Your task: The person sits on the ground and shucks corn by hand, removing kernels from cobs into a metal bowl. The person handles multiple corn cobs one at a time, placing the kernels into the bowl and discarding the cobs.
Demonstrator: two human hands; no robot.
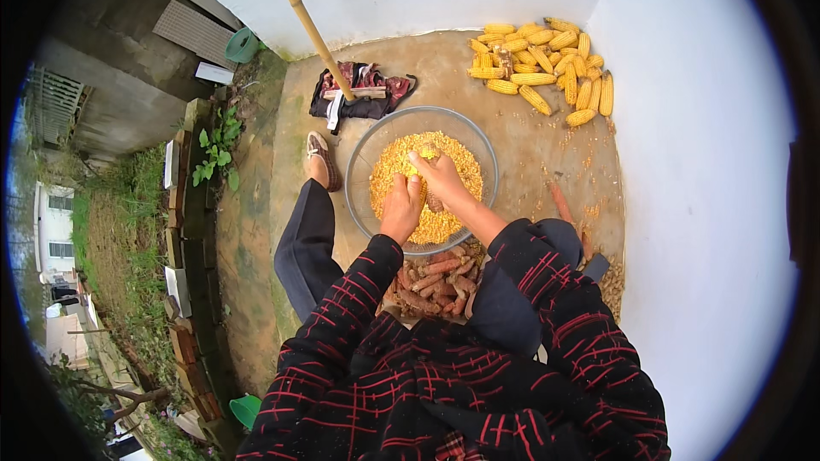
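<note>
Both hands are over a round mesh-bottomed sieve (494, 186) with a grey rim, which holds a heap of loose yellow corn kernels (391, 150). My right hand (448, 182) grips a partly shelled corn cob (434, 202); its lower end is bare and brownish, with yellow at the top. Close against it, my left hand (401, 210) has its fingers curled around a yellow corn ear (423, 191), mostly hidden by the fingers. The two hands meet near the right thumb. Below the sieve, between my legs, lie several stripped reddish cobs (435, 282).
Several unshelled corn ears (544, 64) are piled by the white wall (698, 141). A bamboo pole (307, 25) rises beside a dark patterned cloth bundle (359, 89). Loose bare cobs (562, 202) lie at right. A low brick edging (182, 256) and a green plant (218, 150) stand left.
</note>
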